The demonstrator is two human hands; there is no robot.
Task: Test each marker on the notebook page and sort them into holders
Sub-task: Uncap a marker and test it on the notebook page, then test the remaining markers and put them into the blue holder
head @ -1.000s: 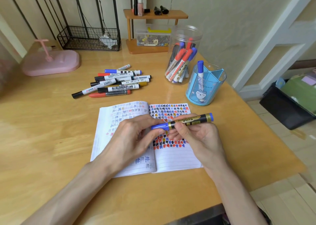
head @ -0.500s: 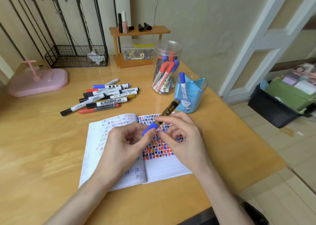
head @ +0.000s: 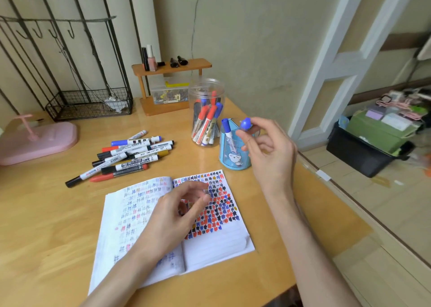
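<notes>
My right hand [head: 270, 157] is over the blue holder [head: 233, 159] and pinches the blue end of the black-and-gold marker [head: 246, 123], which stands nearly upright in the holder's rim. A second blue marker [head: 226, 127] stands in the same holder. Behind it, a clear jar [head: 206, 89] holds several red and blue markers. My left hand [head: 172, 218] hovers over the open notebook [head: 217, 243] with fingers loosely curled and nothing in them. The right page is covered with red, blue and black test marks. Several loose markers [head: 130, 157] lie in a pile at the left.
A pink stand [head: 39, 138] sits at the far left and a black wire basket [head: 91, 106] stands against the wall. A wooden shelf [head: 172, 87] with small bottles is behind the jar. The table's right edge runs past the holder; a black bin [head: 363, 152] sits on the floor.
My right hand carried the marker from above the notebook up and right to the blue holder and turned it upright. My left hand let go of its cap end and stayed over the page.
</notes>
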